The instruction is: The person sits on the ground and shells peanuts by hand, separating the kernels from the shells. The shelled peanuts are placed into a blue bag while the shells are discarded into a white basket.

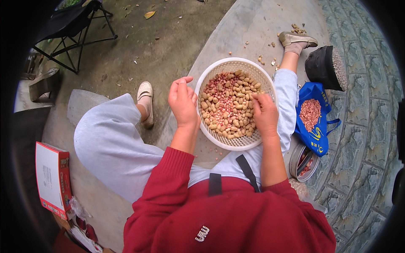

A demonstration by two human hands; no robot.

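Observation:
A white plastic basket point(206, 130) with a lattice wall stands in front of me between my legs. Unshelled peanuts point(242, 95) lie mostly along its right and lower sides, and loose pink peanut kernels point(218, 84) fill the left and middle. At the left rim, my left hand point(183, 106) is raised with its fingers curled; whether anything is inside them is hidden. My right hand point(265, 115) reaches over the right rim, fingertips bent down at the unshelled peanuts. I cannot make out whether it grips one.
To the right lie a blue bag point(313, 139) with pink kernels on it, a round metal tin point(295, 164) and a black stool point(322, 68) beside a stone-patterned wall. A folding chair point(72, 25) stands far left, and a red-and-white box point(52, 177) lower left.

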